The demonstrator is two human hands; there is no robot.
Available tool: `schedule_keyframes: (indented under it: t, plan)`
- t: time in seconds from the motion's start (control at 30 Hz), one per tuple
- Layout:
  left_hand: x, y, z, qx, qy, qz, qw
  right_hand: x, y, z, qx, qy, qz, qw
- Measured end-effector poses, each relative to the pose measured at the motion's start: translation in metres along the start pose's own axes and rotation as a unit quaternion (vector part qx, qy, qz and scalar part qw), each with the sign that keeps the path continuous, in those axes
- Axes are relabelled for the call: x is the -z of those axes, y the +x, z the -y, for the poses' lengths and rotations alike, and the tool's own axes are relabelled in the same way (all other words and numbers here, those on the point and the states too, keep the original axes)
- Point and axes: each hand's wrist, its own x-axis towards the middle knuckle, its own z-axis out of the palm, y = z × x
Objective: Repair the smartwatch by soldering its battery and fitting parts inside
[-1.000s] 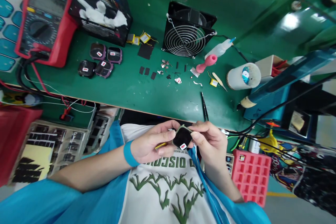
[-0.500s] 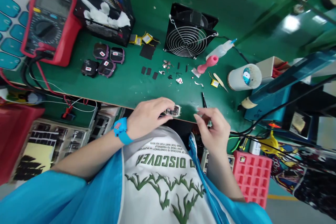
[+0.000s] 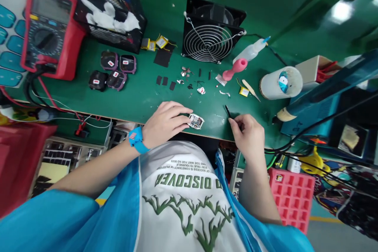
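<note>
Near the front edge of the bench lies a small rounded white-framed device point(image 3: 196, 121), its inner circuit board showing face up. My left hand point(image 3: 169, 123) holds it at its left side, the fingertips on its rim and the thumb mostly hidden. To the right, my right hand point(image 3: 248, 136) is closed around a slim black tool point(image 3: 227, 111) whose narrow end points away from me; the rest of it is hidden in the fingers. Beyond the hands lie a red-and-white small part point(image 3: 201, 91), several tiny metal pieces point(image 3: 186, 72) and black rectangular pads point(image 3: 165, 81).
A fan point(image 3: 208, 41) stands at the back, beside a pink-bulbed blower point(image 3: 234, 69) and a clear bottle point(image 3: 251, 52). At right are a white cup point(image 3: 267, 86) and a yellow battery point(image 3: 243, 91). Purple-black cases point(image 3: 117, 80) and a red multimeter point(image 3: 63, 57) sit left.
My right hand has closed around the slim black tool, which lay on the bench before. The device now lies flatter, with more of its board showing, and my left fingers have shifted to its side.
</note>
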Motion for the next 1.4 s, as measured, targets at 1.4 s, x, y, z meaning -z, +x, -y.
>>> schedule_keyframes:
  t: [1.4]
  plan:
    - [0.0, 0.007, -0.003, 0.046, -0.059, 0.018, 0.997, -0.036, -0.006, 0.053, 0.046, 0.48, 0.024, 0.876]
